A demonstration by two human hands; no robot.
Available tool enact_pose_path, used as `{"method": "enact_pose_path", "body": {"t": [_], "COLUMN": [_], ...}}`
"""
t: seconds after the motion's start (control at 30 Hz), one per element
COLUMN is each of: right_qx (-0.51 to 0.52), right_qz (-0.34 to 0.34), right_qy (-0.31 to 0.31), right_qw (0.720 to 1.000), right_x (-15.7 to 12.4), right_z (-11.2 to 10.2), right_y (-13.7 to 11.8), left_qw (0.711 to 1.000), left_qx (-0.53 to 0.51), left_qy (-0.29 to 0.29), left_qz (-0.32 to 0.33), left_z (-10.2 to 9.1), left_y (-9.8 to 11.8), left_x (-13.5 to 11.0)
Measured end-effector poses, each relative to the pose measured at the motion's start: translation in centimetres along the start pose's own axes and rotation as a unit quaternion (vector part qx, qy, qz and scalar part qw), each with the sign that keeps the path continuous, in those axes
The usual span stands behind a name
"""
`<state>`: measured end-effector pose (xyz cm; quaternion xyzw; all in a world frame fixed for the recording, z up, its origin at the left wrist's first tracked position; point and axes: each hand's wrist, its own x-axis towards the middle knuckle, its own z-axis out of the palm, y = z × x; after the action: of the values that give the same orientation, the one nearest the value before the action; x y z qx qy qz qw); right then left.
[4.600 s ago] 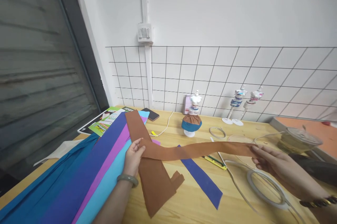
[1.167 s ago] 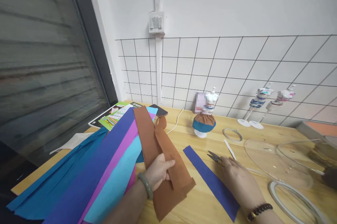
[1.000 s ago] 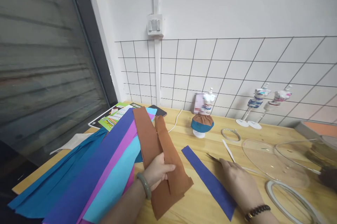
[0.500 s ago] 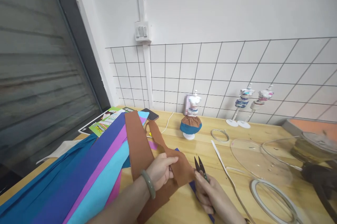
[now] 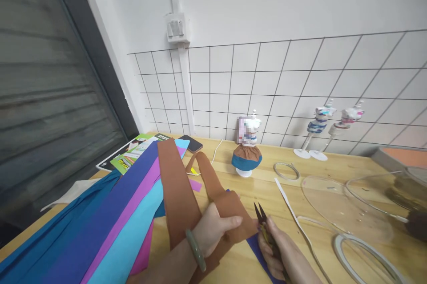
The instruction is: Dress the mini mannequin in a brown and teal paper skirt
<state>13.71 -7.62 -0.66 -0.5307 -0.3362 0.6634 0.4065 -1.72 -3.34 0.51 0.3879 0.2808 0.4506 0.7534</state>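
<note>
My left hand (image 5: 211, 233), with a green bangle at the wrist, is closed on a brown strip of fabric (image 5: 235, 208), thumb on top. The strip curves back over the table in a loop. My right hand (image 5: 278, 248) holds a pair of thread snips (image 5: 261, 213), dark blades apart and pointing away from me. A fingertip of that hand is by the brown strip's right corner; whether it pinches the cloth I cannot tell. Beneath lies a wider brown piece (image 5: 175, 177), and a dark blue piece (image 5: 255, 248) shows under the right hand.
Blue, purple and turquoise fabrics (image 5: 133, 213) spread at left, near leaflets (image 5: 130, 152) and a phone (image 5: 191, 143). A small dress form (image 5: 247, 156) wears a brown and blue skirt. Two more forms (image 5: 316, 126), a wire coil (image 5: 287, 171), a clear disc (image 5: 347, 208) and a ring (image 5: 363, 255) occupy the right.
My left hand has turned, its thumb now stretched over the brown strip. My right hand with the snips has shifted slightly right in view. The view itself has moved a little.
</note>
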Motion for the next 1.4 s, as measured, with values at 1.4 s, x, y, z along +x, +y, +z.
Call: {"method": "enact_pose_path", "body": {"t": [1.4], "right_qx": [-0.091], "right_qz": [0.006], "right_qy": [-0.032], "right_qw": [0.995], "right_x": [-1.5], "right_z": [0.8], "right_y": [-0.6], "left_qw": [0.989], "left_qx": [0.1], "left_qy": [0.104], "left_qz": [0.028], "left_z": [0.2], "left_y": [0.7], "left_x": [-0.1]}}
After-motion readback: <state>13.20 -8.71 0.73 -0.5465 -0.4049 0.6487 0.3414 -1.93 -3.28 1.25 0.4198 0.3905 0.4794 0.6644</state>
